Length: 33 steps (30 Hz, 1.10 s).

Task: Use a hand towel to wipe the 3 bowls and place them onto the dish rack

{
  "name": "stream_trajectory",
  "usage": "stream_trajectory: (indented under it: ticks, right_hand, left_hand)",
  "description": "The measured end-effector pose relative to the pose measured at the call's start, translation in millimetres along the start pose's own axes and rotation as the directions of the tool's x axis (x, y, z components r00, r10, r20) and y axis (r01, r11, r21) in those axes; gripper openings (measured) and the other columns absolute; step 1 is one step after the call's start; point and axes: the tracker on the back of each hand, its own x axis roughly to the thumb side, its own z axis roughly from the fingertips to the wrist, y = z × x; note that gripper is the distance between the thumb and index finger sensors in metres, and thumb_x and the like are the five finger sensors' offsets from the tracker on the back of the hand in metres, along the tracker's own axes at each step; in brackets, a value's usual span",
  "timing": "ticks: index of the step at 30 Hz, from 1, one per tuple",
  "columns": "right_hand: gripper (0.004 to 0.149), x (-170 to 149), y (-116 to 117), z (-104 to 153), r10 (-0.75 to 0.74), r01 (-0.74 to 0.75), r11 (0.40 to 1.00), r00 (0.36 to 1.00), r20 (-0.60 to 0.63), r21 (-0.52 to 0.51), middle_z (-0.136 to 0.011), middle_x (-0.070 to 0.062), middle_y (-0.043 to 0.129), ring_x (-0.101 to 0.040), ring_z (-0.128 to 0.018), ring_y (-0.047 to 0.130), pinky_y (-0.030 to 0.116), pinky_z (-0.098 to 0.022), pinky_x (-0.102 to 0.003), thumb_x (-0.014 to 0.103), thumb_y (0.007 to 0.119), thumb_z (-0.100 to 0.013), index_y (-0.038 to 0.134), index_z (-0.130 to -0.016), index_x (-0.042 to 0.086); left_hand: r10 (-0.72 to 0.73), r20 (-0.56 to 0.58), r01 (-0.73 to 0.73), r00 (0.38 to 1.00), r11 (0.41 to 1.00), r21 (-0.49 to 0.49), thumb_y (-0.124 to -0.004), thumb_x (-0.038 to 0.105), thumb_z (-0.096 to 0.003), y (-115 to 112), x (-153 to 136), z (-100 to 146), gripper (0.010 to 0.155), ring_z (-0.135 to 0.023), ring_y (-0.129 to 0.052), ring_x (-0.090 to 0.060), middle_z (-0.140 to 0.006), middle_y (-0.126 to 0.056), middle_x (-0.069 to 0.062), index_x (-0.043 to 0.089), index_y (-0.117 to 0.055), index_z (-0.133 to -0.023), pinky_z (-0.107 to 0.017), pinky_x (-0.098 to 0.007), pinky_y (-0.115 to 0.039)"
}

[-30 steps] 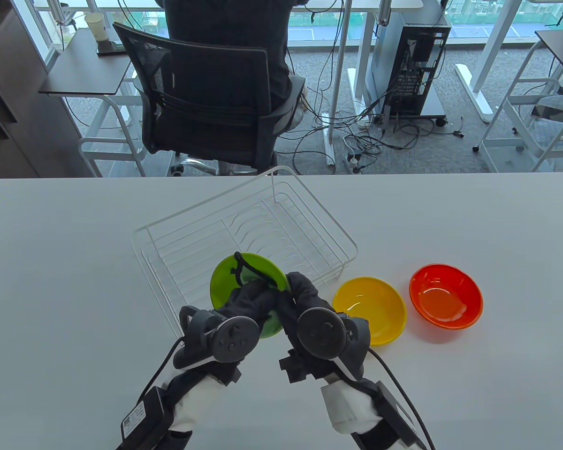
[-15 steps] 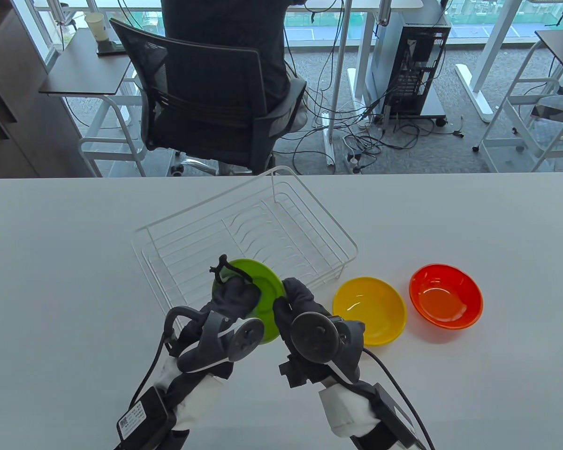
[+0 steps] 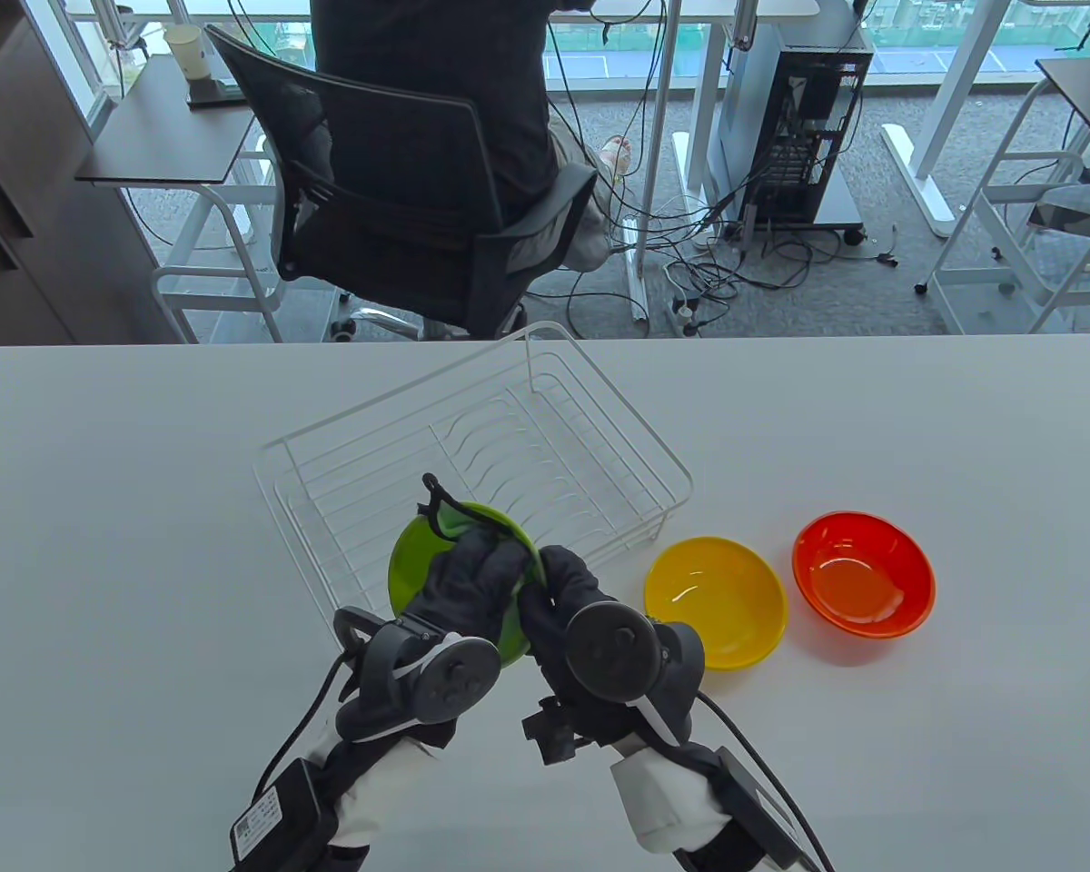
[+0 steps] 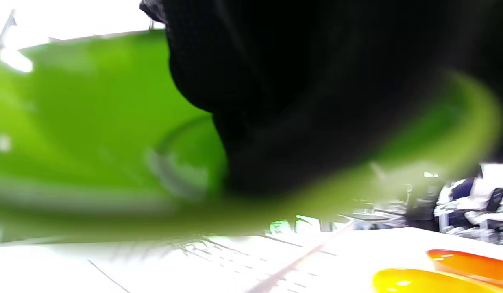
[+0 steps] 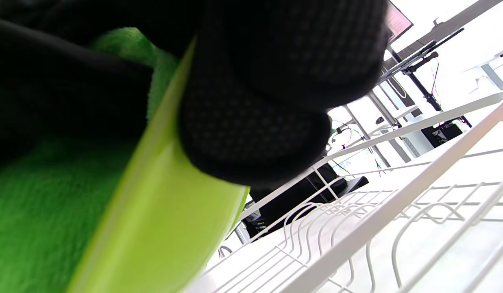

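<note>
A green bowl (image 3: 411,570) (image 4: 72,122) (image 5: 162,219) is held tilted over the front edge of the white wire dish rack (image 3: 472,454). My left hand (image 3: 474,574) holds a bunched green hand towel (image 3: 451,522) (image 5: 40,211) against the bowl's inside; the towel's black loop sticks out above. The fingers (image 4: 296,101) hide most of the towel. My right hand (image 3: 556,589) grips the bowl's right rim, one fingertip (image 5: 267,101) over the edge. A yellow bowl (image 3: 716,601) (image 4: 418,281) and a red bowl (image 3: 863,572) (image 4: 471,260) sit upright on the table to the right.
The rack (image 5: 377,219) holds nothing and stands at an angle in the table's middle. Beyond the white table's far edge (image 3: 781,338) a person sits on a black office chair (image 3: 400,209). Desks, cables and a computer tower stand behind.
The left hand has slid the towel across the bowl's inside, and the bowl has shifted a little left. The chair beyond the table has turned slightly.
</note>
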Motion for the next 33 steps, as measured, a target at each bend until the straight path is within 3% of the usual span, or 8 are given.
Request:
stream_trajectory:
  ticks: [3, 5, 7, 10, 13, 16, 25, 33]
  right_hand:
    - [0.052, -7.3, -6.3, -3.3, -0.012, 0.011, 1.0, 1.0, -0.024, -0.025, -0.066, -0.027, 0.087, -0.015, -0.02, 0.111, 0.096, -0.016, -0.026, 0.028, 0.083, -0.044, 0.073, -0.084, -0.004]
    - [0.051, -11.3, -8.0, -5.0, -0.006, 0.005, 0.999, 0.999, -0.032, -0.033, -0.066, -0.027, 0.088, -0.016, -0.02, 0.111, 0.096, -0.016, -0.026, 0.028, 0.084, -0.044, 0.074, -0.083, -0.004]
    - [0.051, -14.6, -8.5, -6.1, -0.001, -0.001, 0.999, 0.999, -0.042, -0.04, -0.066, -0.027, 0.088, -0.016, -0.02, 0.111, 0.096, -0.015, -0.026, 0.028, 0.084, -0.044, 0.074, -0.083, -0.003]
    - [0.051, -16.6, -10.0, -7.5, 0.002, -0.004, 0.999, 0.999, -0.049, -0.052, -0.066, -0.027, 0.088, -0.017, -0.02, 0.111, 0.096, -0.015, -0.027, 0.028, 0.084, -0.044, 0.075, -0.083, -0.003]
    - [0.051, -16.5, -12.7, -8.4, 0.026, -0.029, 0.997, 0.999, -0.045, -0.07, -0.065, -0.027, 0.088, -0.017, -0.019, 0.111, 0.096, -0.015, -0.027, 0.028, 0.084, -0.044, 0.075, -0.083, -0.003]
    - [0.051, -17.6, -13.7, -9.1, 0.045, -0.049, 0.995, 0.998, -0.045, -0.082, -0.065, -0.027, 0.089, -0.017, -0.019, 0.111, 0.096, -0.015, -0.027, 0.028, 0.084, -0.044, 0.075, -0.083, -0.003]
    - [0.051, -24.7, -17.1, -12.6, 0.075, -0.082, 0.992, 0.995, -0.072, -0.098, -0.065, -0.026, 0.089, -0.017, -0.019, 0.111, 0.095, -0.015, -0.027, 0.029, 0.084, -0.044, 0.076, -0.083, -0.002]
    - [0.051, -40.4, -22.1, -19.3, 0.102, -0.118, 0.987, 0.984, -0.147, -0.108, -0.065, -0.026, 0.089, -0.016, -0.019, 0.11, 0.095, -0.015, -0.026, 0.029, 0.084, -0.044, 0.075, -0.083, -0.003]
  left_hand:
    - [0.124, 0.062, -0.119, 0.99, 0.989, -0.085, -0.071, 0.032, -0.0578, -5.3, -0.3, 0.7, 0.057, -0.086, -0.084, -0.047, -0.106, -0.064, -0.032, 0.012, -0.059, -0.11, -0.052, -0.035, -0.091]
    - [0.183, 0.085, -0.167, 0.98, 0.972, -0.165, -0.07, 0.047, -0.0566, -9.6, 0.9, 1.5, 0.072, -0.091, -0.077, -0.052, -0.11, -0.057, -0.034, 0.006, -0.052, -0.114, -0.057, -0.043, -0.086]
    - [0.158, 0.077, -0.139, 0.984, 0.967, -0.213, -0.072, 0.051, -0.0543, -13.1, 4.0, 1.7, 0.079, -0.094, -0.074, -0.054, -0.111, -0.054, -0.035, 0.004, -0.049, -0.115, -0.057, -0.052, -0.081]
    - [-0.078, 0.122, 0.104, 0.989, 0.969, -0.225, -0.075, 0.054, -0.0505, -17.3, 11.2, 3.1, 0.078, -0.094, -0.078, -0.049, -0.112, -0.06, -0.028, 0.013, -0.053, -0.113, -0.055, -0.053, -0.081]
    - [-0.351, 0.17, 0.382, 0.921, 0.9, -0.21, -0.078, 0.054, -0.0482, -23.8, 19.7, 6.1, 0.074, -0.093, -0.083, -0.044, -0.112, -0.064, -0.021, 0.022, -0.056, -0.111, -0.052, -0.048, -0.084]
    - [-0.458, 0.176, 0.488, 0.871, 0.845, -0.22, -0.082, 0.05, -0.0462, -27.1, 21.0, 6.7, 0.072, -0.09, -0.086, -0.04, -0.111, -0.067, -0.018, 0.027, -0.056, -0.11, -0.048, -0.042, -0.087]
    - [-0.347, 0.11, 0.362, 0.931, 0.918, -0.163, -0.088, 0.035, -0.0442, -16.1, 0.4, 7.0, 0.057, -0.079, -0.095, -0.035, -0.101, -0.08, -0.014, 0.031, -0.072, -0.098, -0.036, -0.024, -0.095]
    - [-0.057, -0.111, 0.062, 0.992, 0.997, 0.043, -0.088, 0.033, -0.0447, 9.9, -54.0, 17.4, 0.056, -0.076, -0.097, -0.035, -0.098, -0.082, -0.017, 0.029, -0.073, -0.098, -0.035, -0.022, -0.096]
